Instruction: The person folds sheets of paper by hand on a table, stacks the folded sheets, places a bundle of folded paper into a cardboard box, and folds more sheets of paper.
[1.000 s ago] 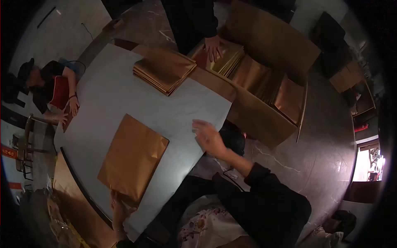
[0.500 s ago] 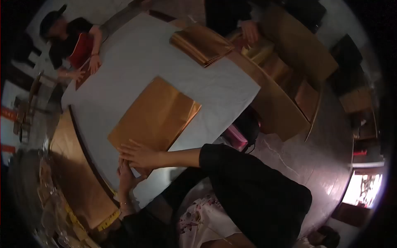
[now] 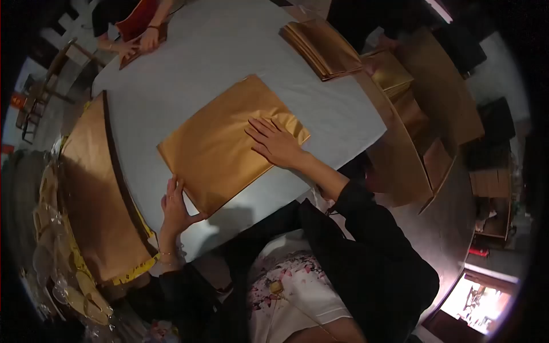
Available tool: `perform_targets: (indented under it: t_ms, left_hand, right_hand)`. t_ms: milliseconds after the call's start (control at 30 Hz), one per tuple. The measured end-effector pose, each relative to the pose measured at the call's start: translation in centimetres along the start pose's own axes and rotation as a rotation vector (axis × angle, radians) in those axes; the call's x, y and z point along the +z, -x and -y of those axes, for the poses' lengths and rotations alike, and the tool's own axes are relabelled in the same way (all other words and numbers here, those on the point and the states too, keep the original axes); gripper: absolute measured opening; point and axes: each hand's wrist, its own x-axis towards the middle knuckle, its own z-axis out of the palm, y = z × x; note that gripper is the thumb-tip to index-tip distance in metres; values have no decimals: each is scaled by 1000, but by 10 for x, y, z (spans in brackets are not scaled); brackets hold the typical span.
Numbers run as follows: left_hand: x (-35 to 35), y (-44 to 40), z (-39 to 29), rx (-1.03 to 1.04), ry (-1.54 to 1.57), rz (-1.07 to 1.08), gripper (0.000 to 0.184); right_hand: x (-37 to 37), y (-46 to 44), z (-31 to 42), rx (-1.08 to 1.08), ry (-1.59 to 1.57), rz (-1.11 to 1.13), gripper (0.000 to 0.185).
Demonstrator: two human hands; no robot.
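Observation:
A gold, shiny folded sheet (image 3: 211, 154) lies flat on the pale tabletop in front of me; I cannot tell whether it is paper or cloth. My right hand (image 3: 279, 145) rests on its right part with the palm down and the fingers spread, and small creases run beside the fingertips. At the sheet's near left end is my left hand (image 3: 176, 211), its thumb and fingers apart. The fingertips touch one corner and the thumb touches the other, along the short edge.
A stack of folded gold sheets (image 3: 323, 48) sits at the table's far right. Beside it stands an open cardboard box (image 3: 400, 166) holding gold pieces. To the left is a large brown cardboard panel (image 3: 94, 194). Across the white table (image 3: 189, 57), another person's hands (image 3: 143, 43) work on a small brown piece.
My right hand has moved from the near left end of the sheet to its right part and now lies flat. My left hand stays at the near left end. The view has shifted.

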Motion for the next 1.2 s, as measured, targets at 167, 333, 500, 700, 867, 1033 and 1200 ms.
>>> perform_targets:
  t_ms: [167, 333, 500, 700, 867, 1033, 1200]
  left_hand:
    - [0, 1, 7, 17, -21, 65, 121]
    - [-1, 0, 7, 23, -46, 73, 124]
    - [-10, -2, -2, -2, -20, 119, 123]
    - [-12, -2, -3, 11, -68, 103, 121]
    - [-19, -9, -16, -79, -37, 177, 120]
    - [-5, -6, -4, 38, 66, 33, 109]
    - [-6, -1, -8, -40, 21, 56, 111]
  right_hand:
    - [-13, 14, -41, 138, 108, -85, 51]
    - [-9, 17, -43, 154, 55, -76, 52]
    - [-9, 16, -44, 161, 58, -67, 53]
    - [-3, 16, -45, 151, 57, -104, 54]
    - [2, 16, -49, 146, 88, -159, 53]
    - [-14, 10, -45, 95, 236, -81, 46]
    - [-16, 7, -42, 159, 117, 19, 51]
